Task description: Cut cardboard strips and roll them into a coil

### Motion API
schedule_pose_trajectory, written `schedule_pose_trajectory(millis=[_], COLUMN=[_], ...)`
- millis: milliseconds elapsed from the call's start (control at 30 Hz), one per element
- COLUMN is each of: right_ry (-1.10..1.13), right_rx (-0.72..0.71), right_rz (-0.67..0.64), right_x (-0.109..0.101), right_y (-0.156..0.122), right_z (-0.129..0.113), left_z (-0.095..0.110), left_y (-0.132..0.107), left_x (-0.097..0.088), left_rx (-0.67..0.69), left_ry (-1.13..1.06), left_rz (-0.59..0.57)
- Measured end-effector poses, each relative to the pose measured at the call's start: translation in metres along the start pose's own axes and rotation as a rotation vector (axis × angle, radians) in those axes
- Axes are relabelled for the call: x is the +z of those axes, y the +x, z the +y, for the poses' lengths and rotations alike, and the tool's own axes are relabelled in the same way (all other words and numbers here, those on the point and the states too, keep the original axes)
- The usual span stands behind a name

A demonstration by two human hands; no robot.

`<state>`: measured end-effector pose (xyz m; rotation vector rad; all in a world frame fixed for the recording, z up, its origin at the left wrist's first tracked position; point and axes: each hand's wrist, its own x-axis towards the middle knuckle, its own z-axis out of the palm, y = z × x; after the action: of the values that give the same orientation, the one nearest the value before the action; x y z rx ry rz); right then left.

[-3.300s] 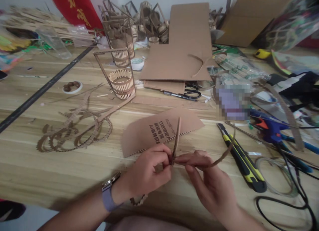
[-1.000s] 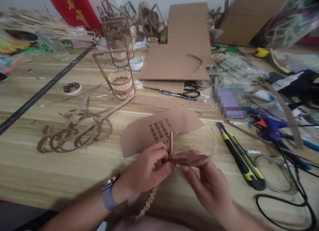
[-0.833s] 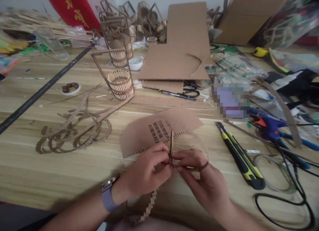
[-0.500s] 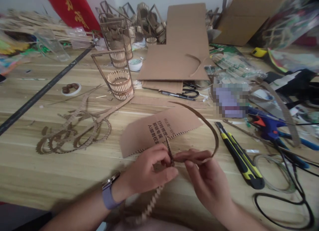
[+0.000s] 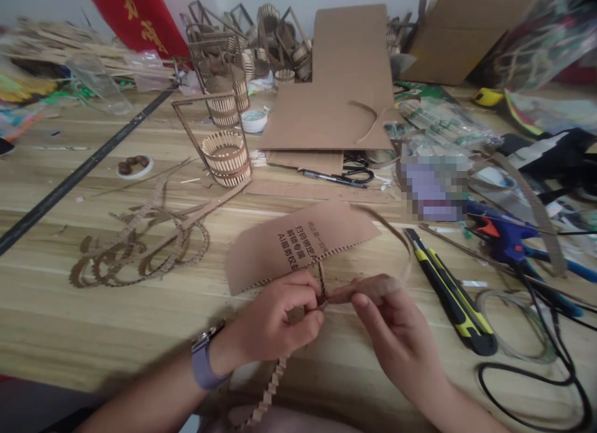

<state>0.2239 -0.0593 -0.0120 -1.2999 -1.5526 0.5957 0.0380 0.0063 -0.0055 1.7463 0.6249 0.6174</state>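
My left hand (image 5: 280, 315), with a watch on its wrist, pinches a narrow cardboard strip (image 5: 321, 280) between thumb and fingers. A corrugated, zigzag length of strip (image 5: 269, 392) hangs below that hand toward my lap. My right hand (image 5: 396, 327) is closed on a thin brown paper strip (image 5: 342, 294) that meets the left fingertips. Its loose part (image 5: 394, 229) curves up behind the right hand. Whether the pieces are joined at the fingertips is hidden. Just beyond both hands lies a printed cardboard piece (image 5: 261, 252) with a corrugated edge.
A yellow-and-black utility knife (image 5: 450, 290) and a blue glue gun (image 5: 506, 237) lie at right. Curled cardboard strips (image 5: 140, 246) are heaped at left. Behind them stands a small handled basket (image 5: 226, 159). Large cardboard (image 5: 326, 116) and more baskets (image 5: 280, 41) are at the back.
My left thumb has drawn back toward its fingers. The loose curve of thin strip has dropped and swung right behind my right hand. The hanging corrugated strip has shifted left.
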Motion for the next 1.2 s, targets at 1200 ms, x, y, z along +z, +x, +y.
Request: schedule_pose_trajectory(millis=[1200], right_ry=[0.019], right_rx=[0.031], right_rz=[-0.016], right_x=[0.0003], right_y=[0.0012], right_z=[-0.0011], left_z=[-0.0007], left_y=[-0.0005], left_x=[0.0007], left_rx=[-0.056], left_ry=[-0.019], left_rz=[-0.008])
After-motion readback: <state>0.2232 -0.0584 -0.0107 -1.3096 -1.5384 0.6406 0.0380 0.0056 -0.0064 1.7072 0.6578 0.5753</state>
